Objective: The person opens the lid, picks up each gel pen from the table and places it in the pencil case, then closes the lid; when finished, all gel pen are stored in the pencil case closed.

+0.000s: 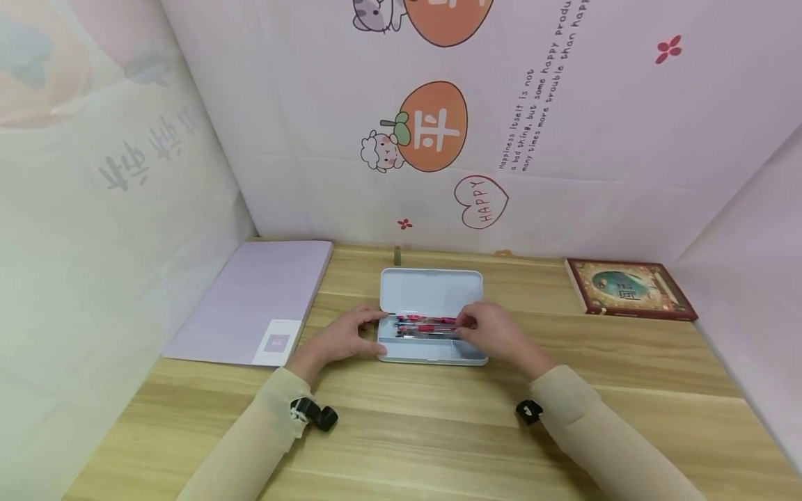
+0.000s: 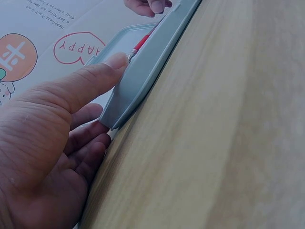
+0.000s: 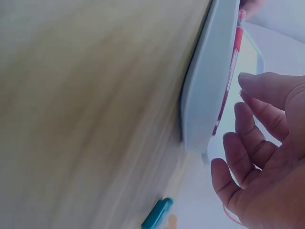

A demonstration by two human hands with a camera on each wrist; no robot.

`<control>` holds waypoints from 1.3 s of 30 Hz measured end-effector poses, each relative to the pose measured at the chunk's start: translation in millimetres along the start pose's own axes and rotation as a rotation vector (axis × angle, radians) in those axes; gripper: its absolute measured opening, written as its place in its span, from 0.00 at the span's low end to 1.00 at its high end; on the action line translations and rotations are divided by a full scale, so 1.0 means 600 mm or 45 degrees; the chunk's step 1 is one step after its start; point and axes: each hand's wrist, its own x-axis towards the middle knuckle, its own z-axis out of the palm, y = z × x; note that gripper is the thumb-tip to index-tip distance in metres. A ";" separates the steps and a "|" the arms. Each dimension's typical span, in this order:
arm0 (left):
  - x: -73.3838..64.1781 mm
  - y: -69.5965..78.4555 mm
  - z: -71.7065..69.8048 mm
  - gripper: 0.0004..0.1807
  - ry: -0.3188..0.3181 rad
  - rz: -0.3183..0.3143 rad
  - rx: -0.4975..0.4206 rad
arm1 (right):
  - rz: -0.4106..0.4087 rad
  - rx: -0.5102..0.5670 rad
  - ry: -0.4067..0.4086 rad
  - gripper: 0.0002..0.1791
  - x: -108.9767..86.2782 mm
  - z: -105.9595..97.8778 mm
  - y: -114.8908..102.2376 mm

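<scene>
A pale blue pencil case (image 1: 432,353) lies on the table with its lid (image 1: 432,291) raised towards the wall. Several pens (image 1: 426,327), some with red parts, lie side by side in its rear compartment. My left hand (image 1: 341,337) grips the case's left end; in the left wrist view the thumb (image 2: 97,78) rests over the rim and the other fingers are bent at the corner. Over the right ends of the pens is my right hand (image 1: 495,330). Its fingers (image 3: 248,131) are loosely bent, thumb tip close to a red pen (image 3: 233,62), with nothing held between them.
A lilac folder (image 1: 263,292) with a white label lies on the left. At the back right, against the wall, is a book (image 1: 629,289) with an ornate cover. A small green object (image 1: 397,256) stands behind the case by the printed wall covering (image 1: 313,139).
</scene>
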 end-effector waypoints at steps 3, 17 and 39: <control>0.000 -0.001 0.000 0.43 0.002 0.003 0.008 | 0.005 0.006 -0.001 0.03 -0.009 -0.003 0.009; 0.002 -0.003 0.000 0.43 -0.001 0.000 0.010 | 0.145 0.167 0.100 0.07 -0.061 -0.030 0.077; -0.001 0.006 -0.001 0.42 -0.012 -0.005 0.015 | 0.282 0.052 -0.092 0.09 -0.154 -0.067 0.137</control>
